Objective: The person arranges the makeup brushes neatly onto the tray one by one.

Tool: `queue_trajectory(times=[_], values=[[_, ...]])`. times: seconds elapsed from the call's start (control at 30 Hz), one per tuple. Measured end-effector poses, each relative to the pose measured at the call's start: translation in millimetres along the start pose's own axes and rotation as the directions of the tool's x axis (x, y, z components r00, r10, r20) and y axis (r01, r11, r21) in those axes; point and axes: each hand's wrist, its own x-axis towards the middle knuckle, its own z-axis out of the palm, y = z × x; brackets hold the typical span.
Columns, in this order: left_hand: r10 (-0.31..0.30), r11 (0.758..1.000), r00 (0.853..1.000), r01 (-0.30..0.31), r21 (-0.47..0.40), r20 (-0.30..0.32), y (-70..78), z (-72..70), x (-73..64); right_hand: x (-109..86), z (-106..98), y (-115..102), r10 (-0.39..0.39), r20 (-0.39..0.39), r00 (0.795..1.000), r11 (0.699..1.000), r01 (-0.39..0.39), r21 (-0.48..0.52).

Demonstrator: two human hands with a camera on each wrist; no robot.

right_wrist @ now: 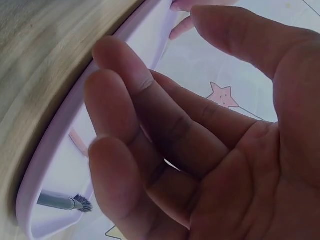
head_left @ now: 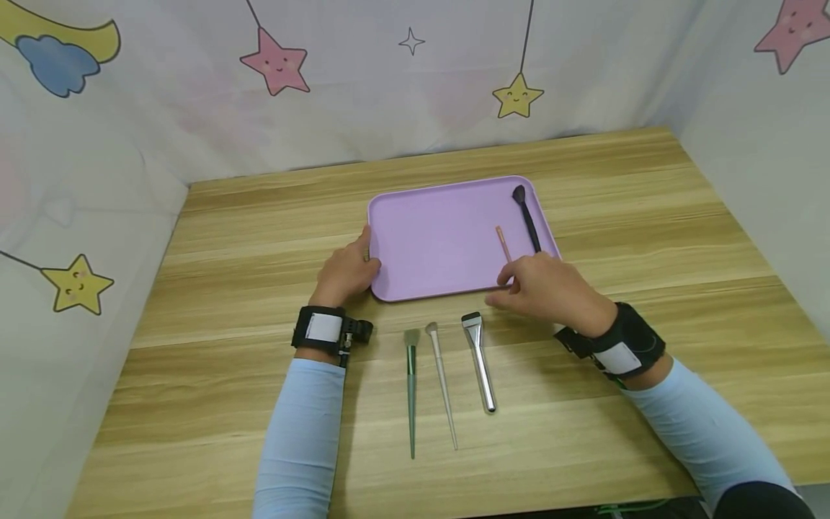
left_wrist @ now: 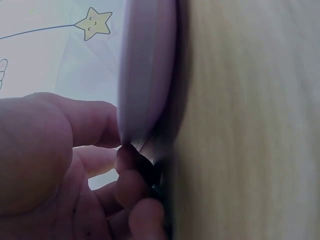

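A light purple tray (head_left: pixel 434 238) lies on the table, with a black makeup brush (head_left: pixel 529 220) and a thin pinkish brush (head_left: pixel 502 244) toward its right side. My left hand (head_left: pixel 346 272) grips the tray's left edge; in the left wrist view its thumb and fingers meet at the rim (left_wrist: pixel 145 75). Over the tray's front right edge hovers my right hand (head_left: pixel 551 288), covering the lower ends of both brushes. In the right wrist view that hand's fingers are loosely bent, thumb apart, holding nothing, beside the tray wall (right_wrist: pixel 55 130).
In front of the tray, a green-handled brush (head_left: pixel 411 393), a pale slim brush (head_left: pixel 443 382) and a silver flat-headed brush (head_left: pixel 480 360) lie side by side on the wooden table (head_left: pixel 246 288). A white curtain (head_left: pixel 369 86) with printed stars hangs behind.
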Motion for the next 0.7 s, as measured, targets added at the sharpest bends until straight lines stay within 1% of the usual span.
queue_trajectory(times=[0.13,0.5,0.7], values=[[0.001,1.000,1.000,-0.001,-0.001,-0.002,0.4,-0.1,-0.1,-1.2,-0.4,-2.2,0.017,0.021,1.000,1.000,-0.016,-0.005],[0.001,1.000,1.000,-0.001,0.002,0.001,0.0,-0.2,-0.3,-2.9,2.0,-7.9,0.008,0.069,0.998,1.000,-0.007,-0.023],[0.005,1.000,1.000,-0.005,-0.003,-0.004,0.0,-0.5,0.2,-3.9,4.8,-10.5,0.011,0.096,0.995,0.999,-0.006,-0.051]])
